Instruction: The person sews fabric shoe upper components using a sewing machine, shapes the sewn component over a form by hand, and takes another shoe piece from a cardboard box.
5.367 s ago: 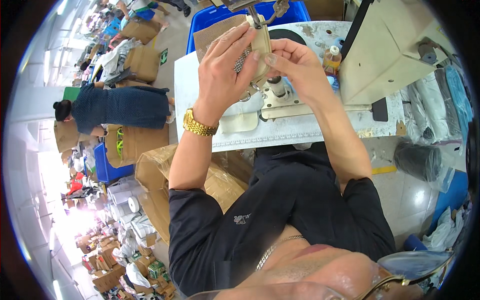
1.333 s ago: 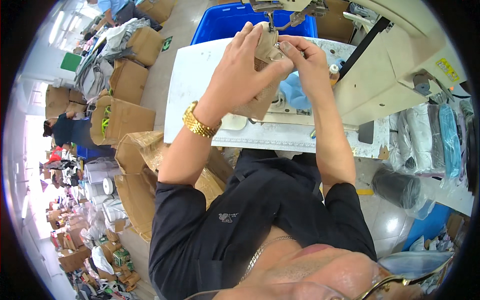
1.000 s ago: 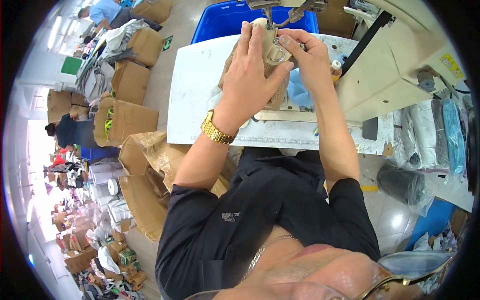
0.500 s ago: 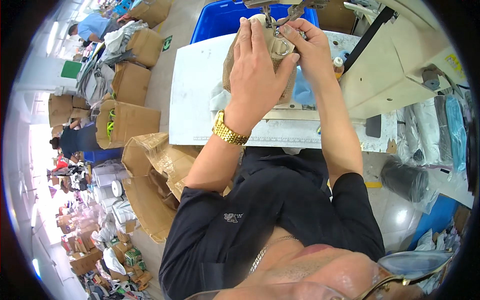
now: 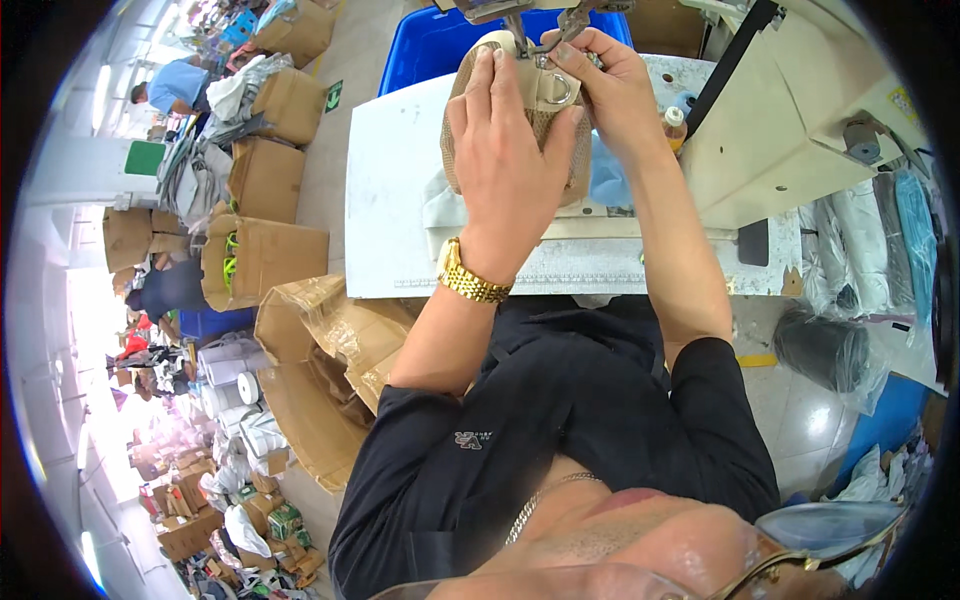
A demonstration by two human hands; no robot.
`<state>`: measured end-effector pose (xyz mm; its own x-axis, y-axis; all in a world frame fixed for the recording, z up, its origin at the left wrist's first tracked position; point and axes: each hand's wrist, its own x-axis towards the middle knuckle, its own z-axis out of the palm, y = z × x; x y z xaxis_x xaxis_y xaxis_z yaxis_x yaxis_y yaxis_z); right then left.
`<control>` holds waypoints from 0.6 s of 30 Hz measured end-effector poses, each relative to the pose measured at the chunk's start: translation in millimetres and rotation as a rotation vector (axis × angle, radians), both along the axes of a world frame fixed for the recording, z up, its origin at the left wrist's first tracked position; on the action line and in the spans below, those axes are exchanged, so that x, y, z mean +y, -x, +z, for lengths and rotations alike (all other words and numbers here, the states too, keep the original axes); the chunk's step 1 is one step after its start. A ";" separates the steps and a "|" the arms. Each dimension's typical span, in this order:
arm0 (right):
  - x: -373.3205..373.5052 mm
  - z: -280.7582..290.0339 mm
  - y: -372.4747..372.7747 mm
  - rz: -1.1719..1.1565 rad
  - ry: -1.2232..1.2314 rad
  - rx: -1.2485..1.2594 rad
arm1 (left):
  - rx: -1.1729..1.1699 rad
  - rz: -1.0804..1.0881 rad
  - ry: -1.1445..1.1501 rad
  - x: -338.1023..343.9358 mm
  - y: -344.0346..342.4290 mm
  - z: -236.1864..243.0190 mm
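A tan mesh fabric piece (image 5: pixel 463 131) with smooth beige trim lies under the head of a sewing machine (image 5: pixel 520 36). A metal D-ring (image 5: pixel 557 91) is fixed to its trim. My left hand (image 5: pixel 505 150) rests flat on the piece, its fingers stretched toward the needle area and the thumb spread to the right. With bent fingers, my right hand (image 5: pixel 612 88) pinches the right edge of the trim beside the presser foot. The fingertips are partly hidden behind the machine parts, and my left hand covers the middle of the fabric.
A white worktable (image 5: pixel 385 200) carries the machine, whose large cream body (image 5: pixel 770 150) stands at the right. Behind the table is a blue bin (image 5: pixel 410 50). A small bottle (image 5: pixel 674 125) stands near my right forearm. Open cardboard boxes (image 5: pixel 310 400) fill the left; other people are farther off.
The whole view has shifted slightly. My left fingertips have drawn a little back from the needle area, while my right hand keeps its pinch on the trim.
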<state>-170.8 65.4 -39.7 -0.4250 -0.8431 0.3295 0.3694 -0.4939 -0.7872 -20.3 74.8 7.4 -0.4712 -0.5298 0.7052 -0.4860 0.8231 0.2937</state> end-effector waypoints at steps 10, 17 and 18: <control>35.6 40.1 -13.1 -0.161 0.130 0.348 | -0.037 -0.039 0.039 -12.6 -6.3 2.8; 51.6 14.4 -4.4 -0.219 0.043 0.302 | -0.082 -0.096 0.116 -21.1 -10.4 8.3; 54.6 7.4 -3.7 -0.213 0.011 0.276 | -0.096 -0.091 0.064 -21.1 -11.3 9.5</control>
